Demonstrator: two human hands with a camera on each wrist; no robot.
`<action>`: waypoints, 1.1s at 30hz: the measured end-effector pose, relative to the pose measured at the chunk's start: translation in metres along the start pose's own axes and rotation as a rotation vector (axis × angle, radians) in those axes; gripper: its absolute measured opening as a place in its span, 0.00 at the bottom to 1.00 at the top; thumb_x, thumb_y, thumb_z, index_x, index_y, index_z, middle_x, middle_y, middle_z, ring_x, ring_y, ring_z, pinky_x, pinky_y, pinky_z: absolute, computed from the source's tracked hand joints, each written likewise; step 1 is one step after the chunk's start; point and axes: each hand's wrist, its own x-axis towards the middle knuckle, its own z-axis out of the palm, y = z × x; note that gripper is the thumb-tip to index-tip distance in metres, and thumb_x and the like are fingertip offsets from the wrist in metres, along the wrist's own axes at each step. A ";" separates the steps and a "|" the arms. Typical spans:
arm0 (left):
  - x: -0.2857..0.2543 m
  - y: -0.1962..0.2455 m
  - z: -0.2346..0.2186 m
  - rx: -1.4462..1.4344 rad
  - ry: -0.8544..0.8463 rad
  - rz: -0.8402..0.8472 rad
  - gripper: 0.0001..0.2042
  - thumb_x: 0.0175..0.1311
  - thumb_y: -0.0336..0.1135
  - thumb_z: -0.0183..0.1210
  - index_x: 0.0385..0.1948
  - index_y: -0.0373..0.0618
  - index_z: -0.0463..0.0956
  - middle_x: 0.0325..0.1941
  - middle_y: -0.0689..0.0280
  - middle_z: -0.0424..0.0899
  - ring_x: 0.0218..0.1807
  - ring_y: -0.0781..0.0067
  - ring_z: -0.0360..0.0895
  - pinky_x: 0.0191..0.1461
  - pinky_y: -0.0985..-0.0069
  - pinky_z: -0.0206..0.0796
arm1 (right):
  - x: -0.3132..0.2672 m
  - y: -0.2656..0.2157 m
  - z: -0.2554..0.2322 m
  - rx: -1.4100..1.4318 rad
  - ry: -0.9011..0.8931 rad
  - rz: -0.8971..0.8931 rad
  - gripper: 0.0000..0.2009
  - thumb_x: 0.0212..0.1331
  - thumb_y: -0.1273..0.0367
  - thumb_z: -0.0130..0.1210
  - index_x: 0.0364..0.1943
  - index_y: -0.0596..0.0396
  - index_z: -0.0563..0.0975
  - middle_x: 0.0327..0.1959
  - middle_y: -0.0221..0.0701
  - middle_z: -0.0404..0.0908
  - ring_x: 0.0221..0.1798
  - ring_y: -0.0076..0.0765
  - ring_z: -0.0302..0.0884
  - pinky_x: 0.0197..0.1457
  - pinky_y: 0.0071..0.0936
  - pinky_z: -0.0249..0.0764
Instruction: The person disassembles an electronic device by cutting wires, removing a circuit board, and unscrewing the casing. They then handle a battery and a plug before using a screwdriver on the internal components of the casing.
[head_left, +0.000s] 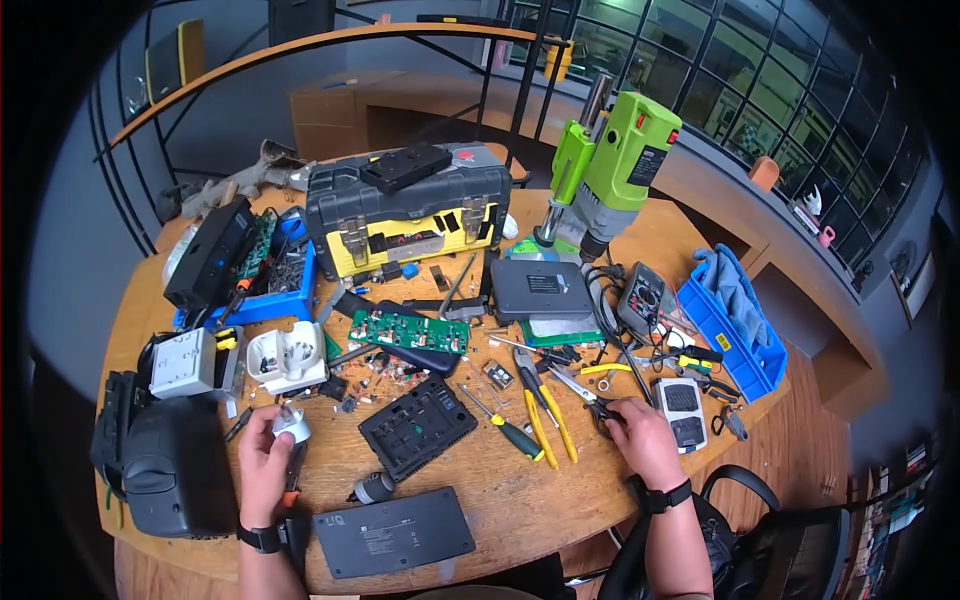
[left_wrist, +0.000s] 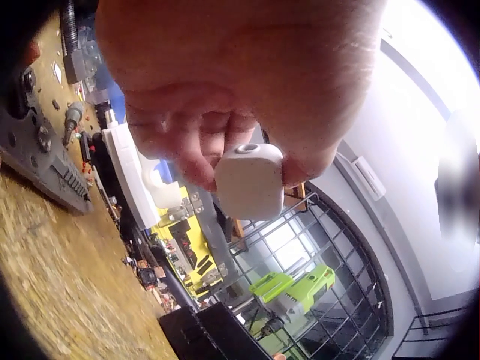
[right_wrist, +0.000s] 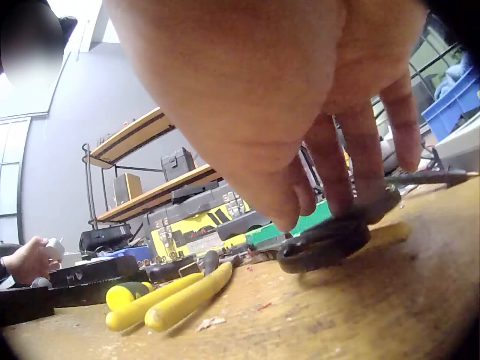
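Between thumb and fingers, my left hand (head_left: 264,455) holds up a small white rounded block (left_wrist: 251,184) with a round hole in one end, above the table's left side. In the head view the white block (head_left: 293,424) shows a metallic-looking tip. At the right, my right hand (head_left: 643,437) has its thumb and fingertips at the black handles (right_wrist: 326,244) of a pair of scissors, whose silver blades (head_left: 572,384) point away to the left. Beside them lie yellow-handled pliers (head_left: 545,415) and a green-and-yellow screwdriver (head_left: 515,437).
A black plastic housing (head_left: 418,428) and a dark flat panel (head_left: 393,532) lie in front. Behind are a green circuit board (head_left: 408,331), scattered small parts, a yellow-and-black toolbox (head_left: 408,215) and a green drill press (head_left: 625,160). A blue bin (head_left: 735,335) stands right, a black case (head_left: 180,470) left.
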 end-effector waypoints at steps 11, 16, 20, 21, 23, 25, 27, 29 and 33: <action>0.007 0.011 0.007 0.146 -0.123 -0.019 0.20 0.67 0.26 0.65 0.60 0.37 0.75 0.45 0.70 0.79 0.43 0.82 0.75 0.47 0.80 0.70 | 0.081 -0.095 0.047 0.004 -0.005 -0.393 0.05 0.62 0.68 0.62 0.39 0.50 0.84 0.35 0.34 0.83 0.39 0.49 0.84 0.43 0.45 0.80; 0.004 0.014 0.006 0.333 -0.151 0.018 0.18 0.65 0.30 0.69 0.54 0.37 0.79 0.39 0.64 0.79 0.39 0.74 0.77 0.43 0.75 0.71 | 0.099 -0.103 0.066 -0.065 -0.133 -0.419 0.08 0.64 0.66 0.58 0.41 0.50 0.85 0.35 0.36 0.87 0.38 0.49 0.86 0.42 0.47 0.82; 0.002 0.018 0.006 0.418 -0.235 0.100 0.19 0.63 0.33 0.70 0.54 0.38 0.80 0.41 0.58 0.81 0.40 0.63 0.80 0.45 0.68 0.73 | 0.102 -0.112 0.063 -0.165 -0.271 -0.374 0.11 0.64 0.66 0.60 0.48 0.47 0.85 0.40 0.39 0.86 0.42 0.52 0.85 0.46 0.47 0.81; 0.002 0.018 0.005 0.468 -0.276 0.151 0.19 0.63 0.33 0.70 0.54 0.39 0.80 0.41 0.58 0.82 0.41 0.61 0.80 0.46 0.67 0.73 | 0.105 -0.109 0.066 -0.184 -0.260 -0.384 0.10 0.63 0.66 0.61 0.47 0.47 0.85 0.39 0.38 0.86 0.42 0.51 0.85 0.46 0.47 0.81; 0.003 0.019 0.003 0.492 -0.281 0.127 0.19 0.61 0.34 0.70 0.53 0.39 0.80 0.42 0.55 0.82 0.44 0.54 0.81 0.50 0.63 0.73 | 0.105 -0.104 0.072 -0.220 -0.241 -0.391 0.10 0.63 0.66 0.61 0.46 0.48 0.86 0.37 0.38 0.87 0.42 0.50 0.86 0.45 0.47 0.81; 0.003 0.017 0.002 0.596 -0.302 0.198 0.18 0.61 0.34 0.70 0.51 0.39 0.81 0.42 0.53 0.83 0.47 0.49 0.80 0.53 0.59 0.72 | 0.104 -0.104 0.073 -0.262 -0.231 -0.398 0.09 0.62 0.65 0.61 0.44 0.48 0.86 0.36 0.37 0.87 0.40 0.50 0.86 0.44 0.46 0.81; 0.004 0.021 0.002 0.607 -0.309 0.184 0.17 0.60 0.33 0.70 0.50 0.39 0.81 0.43 0.52 0.84 0.49 0.45 0.80 0.56 0.58 0.71 | 0.104 -0.104 0.075 -0.316 -0.227 -0.406 0.10 0.62 0.66 0.61 0.44 0.47 0.86 0.35 0.37 0.87 0.40 0.49 0.86 0.43 0.46 0.81; 0.003 0.021 0.002 0.633 -0.308 0.189 0.18 0.59 0.33 0.71 0.50 0.40 0.81 0.44 0.52 0.84 0.50 0.45 0.80 0.57 0.59 0.71 | 0.105 -0.105 0.074 -0.319 -0.234 -0.417 0.09 0.62 0.66 0.61 0.44 0.47 0.86 0.34 0.36 0.86 0.40 0.49 0.86 0.43 0.46 0.81; 0.004 0.019 0.001 0.687 -0.314 0.203 0.19 0.58 0.32 0.71 0.52 0.41 0.81 0.46 0.53 0.84 0.54 0.47 0.78 0.63 0.59 0.68 | 0.106 -0.107 0.073 -0.303 -0.241 -0.411 0.07 0.62 0.65 0.60 0.41 0.47 0.86 0.33 0.36 0.86 0.39 0.49 0.86 0.42 0.45 0.80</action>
